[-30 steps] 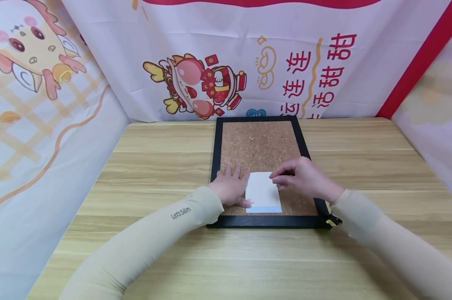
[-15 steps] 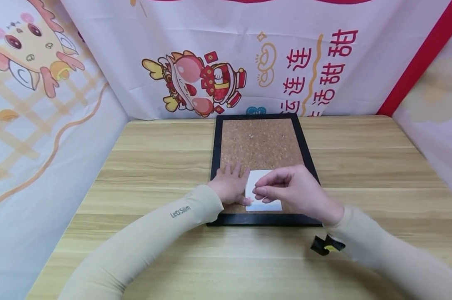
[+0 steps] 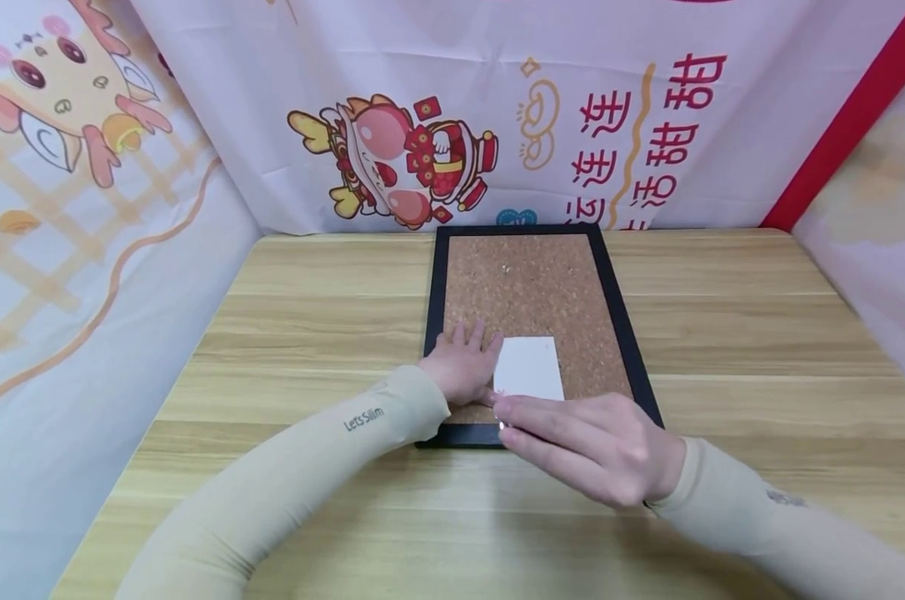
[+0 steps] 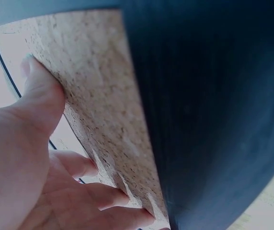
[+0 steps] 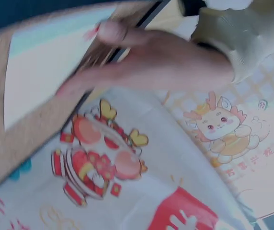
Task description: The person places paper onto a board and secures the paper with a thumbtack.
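Note:
A white sheet of paper (image 3: pixel 529 367) lies on the brown cork board (image 3: pixel 523 279) in its black frame. A tiny dot shows by its upper right corner. My left hand (image 3: pixel 463 367) rests on the board with fingers spread, its thumb against the paper's left edge. In the right wrist view the left thumb (image 5: pixel 112 33) is beside a small pink mark near the paper's blue band. My right hand (image 3: pixel 595 446) is over the paper's lower edge, its fingertips close to the left thumb. A pale spot shows between them; whether it is something held I cannot tell.
The board's black frame (image 3: pixel 621 317) lies on a wood-grain table (image 3: pixel 332 350). Behind it hangs a white cloth (image 3: pixel 272 108) with a red cartoon figure and red characters. Another printed cloth (image 3: pixel 152 250) covers the left side.
My right hand has moved from the paper's upper right corner down and left, across the paper to its lower edge. The left hand has stayed in place.

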{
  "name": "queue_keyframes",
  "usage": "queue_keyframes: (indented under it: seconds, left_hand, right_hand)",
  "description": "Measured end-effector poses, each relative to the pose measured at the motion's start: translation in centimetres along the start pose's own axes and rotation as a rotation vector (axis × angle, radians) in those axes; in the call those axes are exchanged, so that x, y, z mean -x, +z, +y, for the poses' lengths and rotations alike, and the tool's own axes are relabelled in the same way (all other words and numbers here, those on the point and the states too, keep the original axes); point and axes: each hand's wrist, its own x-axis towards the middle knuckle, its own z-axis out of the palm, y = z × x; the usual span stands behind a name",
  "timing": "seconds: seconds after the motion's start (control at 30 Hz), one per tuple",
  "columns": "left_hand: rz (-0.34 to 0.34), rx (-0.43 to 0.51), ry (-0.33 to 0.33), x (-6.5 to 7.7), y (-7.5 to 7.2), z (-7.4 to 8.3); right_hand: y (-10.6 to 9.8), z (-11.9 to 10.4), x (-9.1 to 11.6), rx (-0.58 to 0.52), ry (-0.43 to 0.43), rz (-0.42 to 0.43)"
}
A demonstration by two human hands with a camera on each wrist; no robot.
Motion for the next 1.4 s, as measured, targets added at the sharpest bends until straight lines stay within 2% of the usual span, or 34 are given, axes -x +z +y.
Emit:
queue_keyframes:
  seconds: [0.1,0.2,0.67,0.8,0.87,0.97,1.03,1.13,1.23,1.33,1.4]
  left_hand:
    - [0.004,-0.02,-0.002,-0.1,0.0,0.0]
    - [0.001,-0.033,-0.006,-0.1,0.0,0.0]
    - [-0.008,-0.048,-0.005,-0.3,-0.1,0.0]
    - [-0.008,-0.043,-0.006,-0.3,-0.1,0.0]
    - [-0.012,-0.033,-0.005,-0.3,-0.1,0.0]
    - [-0.023,-0.013,-0.006,-0.2,-0.2,-0.1]
    - [-0.028,-0.002,-0.008,-0.1,-0.2,-0.1]
    - [-0.028,0.004,-0.012,0.0,-0.2,0.0]
    - [-0.024,-0.002,-0.016,0.0,-0.2,0.1]
    - [-0.022,-0.013,-0.018,0.0,-0.3,0.1]
    - [-0.023,-0.015,-0.016,0.0,-0.3,0.1]
  right_hand:
    - [-0.1,0.1,-0.2,0.041,-0.07,0.025]
    - [-0.3,0.2,-0.2,0.051,-0.094,0.039]
    - [-0.3,0.7,-0.2,0.066,-0.121,0.036]
    - [-0.4,1.0,-0.1,0.042,-0.089,0.021]
    - [-0.5,1.3,0.2,0.022,-0.033,0.008]
    - [-0.6,1.9,1.1,-0.01,0.144,-0.028]
    - [-0.7,2.6,2.1,-0.03,0.311,-0.076]
    - [-0.7,4.2,3.8,-0.091,0.623,-0.165]
    - [-0.7,6.0,5.4,-0.194,0.995,-0.291]
    - [-0.6,7.7,6.9,-0.336,1.368,-0.486]
    - [-0.3,8.6,8.0,-0.452,1.551,-0.616]
